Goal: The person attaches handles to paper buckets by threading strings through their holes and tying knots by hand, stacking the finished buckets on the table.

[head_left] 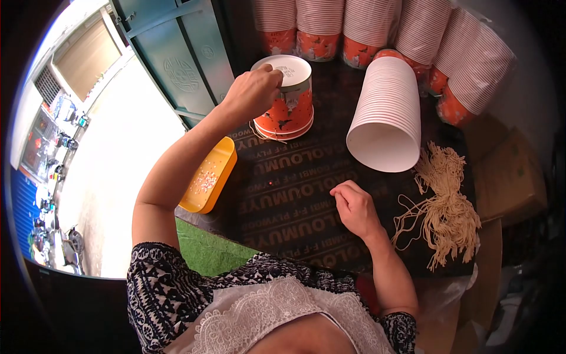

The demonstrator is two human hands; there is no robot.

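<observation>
You've got the one cam up on your head, aimed forward and steeply down past your lace collar (265, 301) onto the black plywood tabletop (283, 197). It's close enough to fit your left hand (253, 91) and right hand (355, 206), and wide enough to catch the bucket stacks (368, 26) beyond and the sunlit street (121, 177) off left.

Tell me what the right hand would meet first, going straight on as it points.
Probably the upturned cup, ahead and to the left across the board, though the right hand is curled and depth is unclear.
</observation>
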